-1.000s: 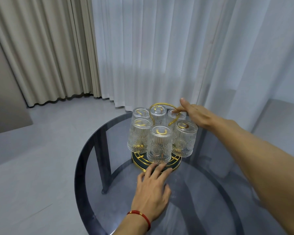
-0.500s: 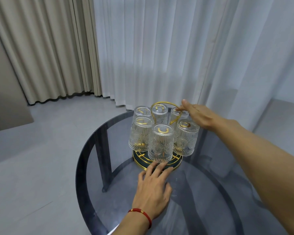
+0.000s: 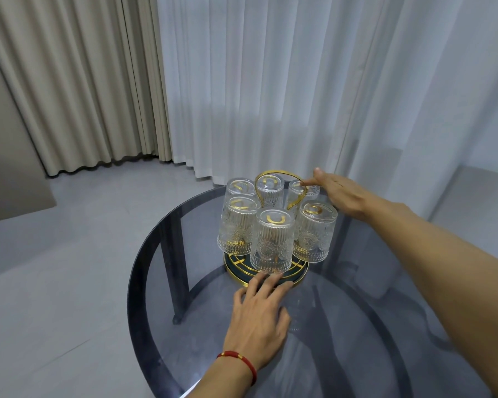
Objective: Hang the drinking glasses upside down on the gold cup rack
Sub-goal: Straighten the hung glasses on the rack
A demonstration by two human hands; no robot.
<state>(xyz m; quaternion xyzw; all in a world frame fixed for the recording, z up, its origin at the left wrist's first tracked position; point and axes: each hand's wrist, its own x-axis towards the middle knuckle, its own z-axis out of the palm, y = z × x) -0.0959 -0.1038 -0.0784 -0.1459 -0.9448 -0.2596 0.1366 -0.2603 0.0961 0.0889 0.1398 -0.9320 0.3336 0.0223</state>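
The gold cup rack [image 3: 266, 275] stands on a round dark base near the far edge of the glass table, its gold loop handle [image 3: 279, 177] rising in the middle. Several ribbed clear drinking glasses hang on it upside down; the nearest glass [image 3: 272, 245] faces me and a back right glass [image 3: 302, 193] sits under my fingers. My left hand [image 3: 259, 311] lies flat on the table, fingertips touching the base's front rim. My right hand [image 3: 338, 193] reaches from the right, fingers spread, a fingertip resting on the back right glass beside the handle.
The round smoked-glass table [image 3: 161, 254] has dark legs showing through its top. White sheer curtains [image 3: 270, 96] hang close behind the rack, beige drapes [image 3: 78, 90] to the left. Pale floor lies left of the table.
Both hands have stayed where they were on the rack's base and the back right glass. Only the camera has shifted slightly.
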